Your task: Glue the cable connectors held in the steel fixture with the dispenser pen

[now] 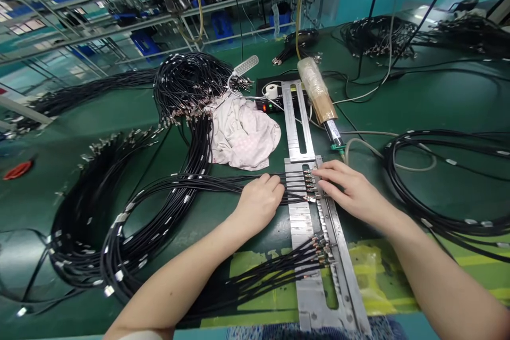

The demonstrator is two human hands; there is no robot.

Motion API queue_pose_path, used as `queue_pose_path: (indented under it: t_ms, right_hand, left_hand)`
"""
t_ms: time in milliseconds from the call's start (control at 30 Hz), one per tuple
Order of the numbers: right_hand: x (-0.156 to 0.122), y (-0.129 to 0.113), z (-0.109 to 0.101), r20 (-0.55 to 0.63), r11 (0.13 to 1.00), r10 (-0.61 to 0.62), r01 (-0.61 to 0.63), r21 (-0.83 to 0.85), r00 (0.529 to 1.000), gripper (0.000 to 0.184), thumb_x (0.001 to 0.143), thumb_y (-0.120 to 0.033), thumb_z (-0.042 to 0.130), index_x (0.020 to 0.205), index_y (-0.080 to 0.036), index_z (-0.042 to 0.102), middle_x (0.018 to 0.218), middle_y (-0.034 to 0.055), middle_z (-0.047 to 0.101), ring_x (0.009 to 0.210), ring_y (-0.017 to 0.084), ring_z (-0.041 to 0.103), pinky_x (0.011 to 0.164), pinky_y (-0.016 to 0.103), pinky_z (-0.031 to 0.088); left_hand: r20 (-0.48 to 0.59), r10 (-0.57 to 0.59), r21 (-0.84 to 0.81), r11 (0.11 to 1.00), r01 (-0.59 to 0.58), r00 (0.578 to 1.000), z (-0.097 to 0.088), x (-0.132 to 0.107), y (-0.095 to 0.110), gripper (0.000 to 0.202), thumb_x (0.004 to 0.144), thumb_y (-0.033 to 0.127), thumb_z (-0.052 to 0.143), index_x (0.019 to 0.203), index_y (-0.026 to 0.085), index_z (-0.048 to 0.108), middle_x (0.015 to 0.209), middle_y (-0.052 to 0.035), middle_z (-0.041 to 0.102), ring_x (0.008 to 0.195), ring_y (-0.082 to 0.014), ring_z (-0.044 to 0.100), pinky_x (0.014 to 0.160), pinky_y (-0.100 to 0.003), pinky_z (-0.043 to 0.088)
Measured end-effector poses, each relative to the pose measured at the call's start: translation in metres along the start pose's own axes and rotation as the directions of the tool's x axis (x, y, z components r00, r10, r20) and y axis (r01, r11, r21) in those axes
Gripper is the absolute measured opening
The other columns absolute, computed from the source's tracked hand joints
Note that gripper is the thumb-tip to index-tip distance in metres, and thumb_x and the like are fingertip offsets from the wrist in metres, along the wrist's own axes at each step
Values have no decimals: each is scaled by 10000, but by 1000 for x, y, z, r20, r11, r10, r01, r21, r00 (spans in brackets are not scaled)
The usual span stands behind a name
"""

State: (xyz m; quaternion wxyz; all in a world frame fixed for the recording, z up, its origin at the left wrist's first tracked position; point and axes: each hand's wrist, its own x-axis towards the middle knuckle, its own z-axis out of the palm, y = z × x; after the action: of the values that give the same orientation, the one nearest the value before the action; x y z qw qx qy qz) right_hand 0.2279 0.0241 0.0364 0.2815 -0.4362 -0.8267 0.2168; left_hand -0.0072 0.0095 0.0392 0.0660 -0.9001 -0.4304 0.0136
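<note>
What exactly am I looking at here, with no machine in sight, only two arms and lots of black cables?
There is no robot: this is one picture from a camera worn on a person's head, looking down at their own bare hands. The left hand rests on a row of black cables laid side by side; the right hand lies with fingers stretched on their metal connector ends, which sit in a long metal jig. A second group of cables lies in the jig nearer the person. Around them on the green table are big coiled cable bundles, a crumpled white cloth and a tool wrapped in film.
</note>
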Motion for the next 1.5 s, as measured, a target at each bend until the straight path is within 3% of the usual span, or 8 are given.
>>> queue_pose_path:
  t_ms: [467,733,900,1100,1300,1500]
  right_hand:
    - [-1,-3,1,57,996,-18,23,-81,998,252,913,-238,406,1062,-210,607,1046,67,597,944,173,590,843,346,516]
    - [-2,-2,8,116,977,-87,108,-185,989,306,876,-146,407,1086,-205,621,1045,93,596,965,210,546,827,392,512]
    - [-1,-2,15,189,939,-182,227,-258,965,419,806,-29,388,1040,-240,664,1080,102,586,988,237,492,790,407,508]
    - [-2,-2,17,196,923,-159,216,-318,968,384,831,-58,377,1055,-204,653,1094,112,577,960,237,463,781,390,501]
    - [1,-13,22,248,871,-54,168,-463,967,364,769,-33,415,965,-194,677,1040,104,609,941,271,483,683,380,466]
    - [5,-20,27,263,837,-4,148,-527,965,356,705,4,449,871,-194,694,978,94,632,925,257,503,629,337,406]
  left_hand:
    - [2,80,62,995,-80,997,-6,7,0,176,872,84,395,812,146,549,833,-77,522,785,-230,464,628,-355,365]
    - [24,69,-63,996,-67,997,7,9,-4,219,885,81,354,810,148,549,831,-82,496,812,-229,441,665,-351,362]
    - [6,94,-169,981,-91,996,13,6,-8,309,907,95,351,1115,203,552,847,-47,512,780,-194,429,684,-322,357]
    - [5,96,-164,982,-94,995,10,3,-9,306,897,86,374,1042,203,617,869,-52,554,789,-191,438,651,-330,323]
    - [3,100,-157,983,-98,995,1,0,-9,305,886,121,409,1126,211,573,1125,-66,543,1050,-265,393,766,-382,329]
    - [13,136,-143,981,-133,991,0,6,-5,241,863,82,423,1008,152,601,1057,-74,567,987,-242,414,724,-365,320]
